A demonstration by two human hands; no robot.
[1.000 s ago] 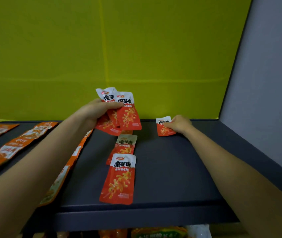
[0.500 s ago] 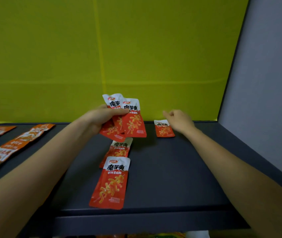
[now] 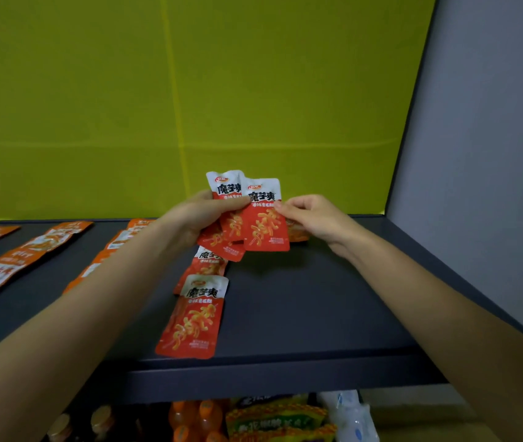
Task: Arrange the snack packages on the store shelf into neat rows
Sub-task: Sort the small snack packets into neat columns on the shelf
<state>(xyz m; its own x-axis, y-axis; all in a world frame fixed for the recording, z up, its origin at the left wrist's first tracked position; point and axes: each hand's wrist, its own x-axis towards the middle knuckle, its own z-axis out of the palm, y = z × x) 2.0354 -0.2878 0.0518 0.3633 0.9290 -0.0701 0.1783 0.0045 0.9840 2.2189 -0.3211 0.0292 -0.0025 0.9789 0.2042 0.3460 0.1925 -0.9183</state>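
A dark grey shelf (image 3: 301,314) runs across the view, matte and flat, with a thick front lip. Behind the shelf stands a yellow-green back wall (image 3: 190,90) crossed by faint seams, and at the shelf's right end a pale grey side panel (image 3: 493,154) rises straight up.

Above the middle of the shelf, toward its back edge, the left hand (image 3: 202,215) is closed around a fanned bunch of red-and-white snack packets (image 3: 241,218), thumb across their fronts. The right hand (image 3: 314,218) meets the bunch from the right, its thumb and fingertips pinching the right edge of the front packet (image 3: 265,218). Just behind that hand, an orange packet (image 3: 298,232) lies on the shelf near the back edge, mostly hidden.

Below the bunch, two more packets lie flat on the shelf in a line running toward its front lip: the near packet (image 3: 195,317) lies close to the lip, and the one behind it (image 3: 206,266) is partly covered by it and by the held bunch.

On the left part of the shelf, orange packets lie in overlapping rows (image 3: 24,253) running from the back edge toward the front; one row is partly hidden by the left forearm.

Under the shelf's front lip a lower level shows orange bottles (image 3: 202,416), yellow snack bags (image 3: 273,416) and a pale plastic-wrapped pack (image 3: 349,416).
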